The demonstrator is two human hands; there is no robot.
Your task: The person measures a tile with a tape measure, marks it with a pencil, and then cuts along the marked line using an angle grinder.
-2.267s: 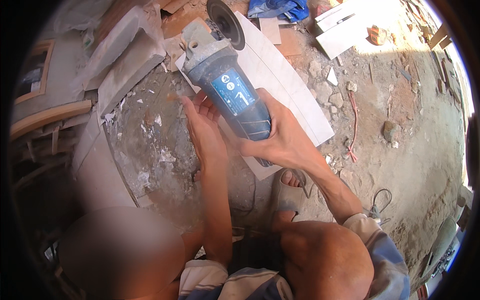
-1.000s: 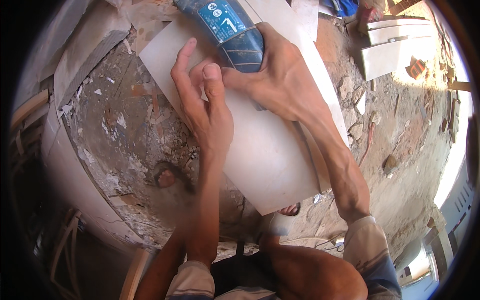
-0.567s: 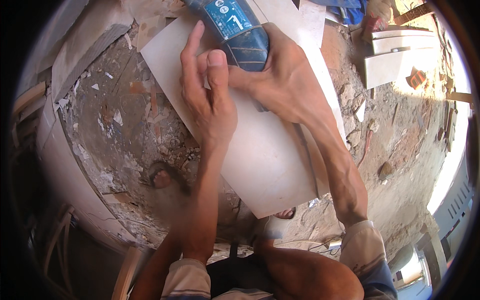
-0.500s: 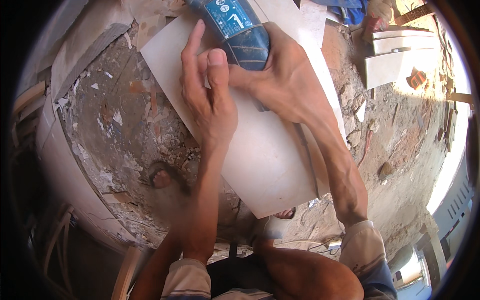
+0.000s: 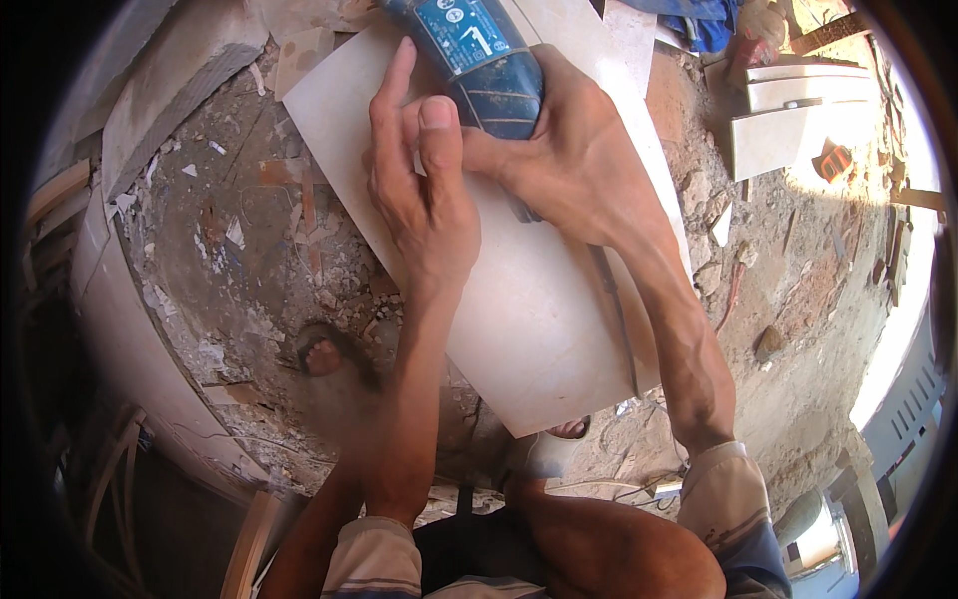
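Note:
My right hand (image 5: 579,170) grips the blue body of an angle grinder (image 5: 499,90) at the top middle; its disc end is outside the frame. My left hand (image 5: 424,210) is beside the tool's lower left side, thumb raised, index finger stretched upward and the other fingers bent behind the thumb, apparently holding nothing. Under both hands lies a large white tile (image 5: 529,339), with a dark cord running down over its right part from beneath the grinder.
Stacked white tile pieces (image 5: 768,140), an orange tool (image 5: 832,161) and a blue cloth (image 5: 699,22) lie at the upper right. Pale slabs (image 5: 180,70) stand at the upper left. Rubble covers the dusty floor (image 5: 230,280). My sandalled feet (image 5: 564,431) are beside the tile.
Compared with 2.3 seconds ago, the grinder and both hands sit higher in view, its disc is out of frame and more tile shows. Over the last half second they shifted slightly right.

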